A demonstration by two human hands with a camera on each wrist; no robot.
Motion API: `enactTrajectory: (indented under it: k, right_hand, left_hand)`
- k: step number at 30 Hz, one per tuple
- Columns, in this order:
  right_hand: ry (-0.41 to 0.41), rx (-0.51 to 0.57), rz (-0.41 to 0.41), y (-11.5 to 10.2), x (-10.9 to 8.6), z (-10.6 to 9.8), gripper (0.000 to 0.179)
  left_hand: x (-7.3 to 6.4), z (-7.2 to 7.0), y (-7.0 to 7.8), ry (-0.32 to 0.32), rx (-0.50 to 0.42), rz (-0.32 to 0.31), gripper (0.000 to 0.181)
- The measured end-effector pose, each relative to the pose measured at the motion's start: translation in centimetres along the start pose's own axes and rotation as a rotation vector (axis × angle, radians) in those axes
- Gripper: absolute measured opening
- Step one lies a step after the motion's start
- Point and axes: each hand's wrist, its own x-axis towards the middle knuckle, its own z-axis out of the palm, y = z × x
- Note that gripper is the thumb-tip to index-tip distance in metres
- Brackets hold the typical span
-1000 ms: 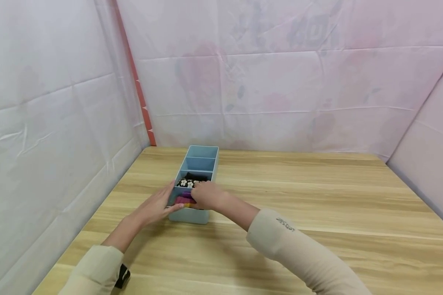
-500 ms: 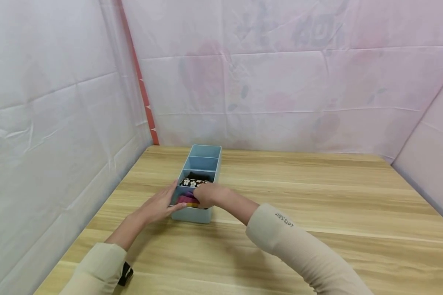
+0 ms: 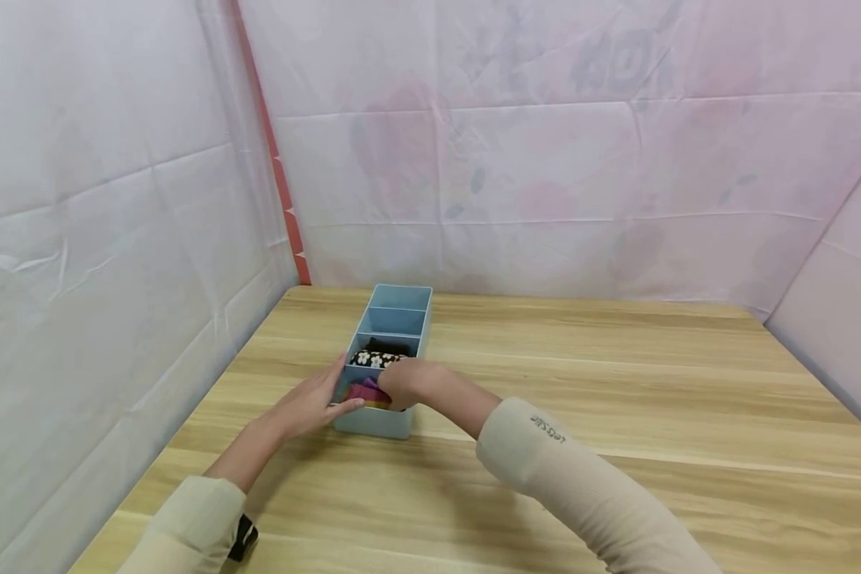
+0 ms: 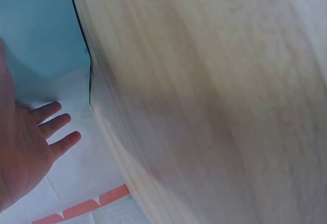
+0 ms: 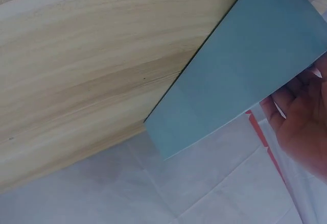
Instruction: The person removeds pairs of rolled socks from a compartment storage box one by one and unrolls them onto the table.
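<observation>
A long light-blue divided box [image 3: 373, 422] stands on the wooden table. Its front compartment holds a folded magenta, purple and yellow cloth item [image 3: 366, 392]. My right hand [image 3: 419, 383] reaches over the right rim into that compartment against the cloth, its fingertips hidden. In the right wrist view, the fingers of the right hand [image 5: 304, 114] go over the box's rim. My left hand [image 3: 312, 401] rests along the box's left side, thumb over the near rim. The left wrist view shows several fingers of the left hand [image 4: 25, 152] extended beside the blue wall.
Black cloth with white flowers [image 3: 376, 359] fills the compartment behind. Two compartments [image 3: 395, 320] farther back show bare blue walls. A small black object [image 3: 244, 538] lies by my left sleeve. Pale fabric sheets [image 3: 531, 175] hang behind and beside the wooden table [image 3: 617, 375].
The head view has shifted slightly. My right hand has sunk slightly over the front compartment, and the magenta cloth sits a little differently. My left hand keeps its place on the box.
</observation>
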Motion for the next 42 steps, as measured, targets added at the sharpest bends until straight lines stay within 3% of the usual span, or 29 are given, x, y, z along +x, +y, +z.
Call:
enactTrajectory:
  k: [9,18,22,31,36,42]
  right_hand:
    - [-0.009,-0.11,-0.055,-0.3,0.2,0.6,0.015]
    - [0.115,0.011,-0.126,0.6,0.5,1.7,0.022]
    - [0.124,0.066,-0.14,1.0,0.5,1.5,0.022]
    - [-0.007,0.065,-0.022,-0.2,0.0,0.3,0.016]
    - [-0.089,0.098,-0.024,-0.2,0.0,0.2,0.007]
    - [-0.166,0.095,-0.034,0.1,0.4,-0.2,0.016]
  left_hand:
    - [-0.5,0.4,0.0,-0.009,-0.012,-0.006,0.094]
    - [-0.9,0.6,-0.3,-0.003,-0.004,0.0,0.093]
    - [-0.9,0.4,-0.3,-0.006,-0.002,0.001,0.093]
    - [-0.6,0.1,-0.1,-0.009,0.005,-0.006,0.094]
    - [-0.5,0.0,0.0,-0.014,0.01,-0.001,0.094]
    - [-0.2,-0.1,0.1,-0.015,0.009,0.004,0.094]
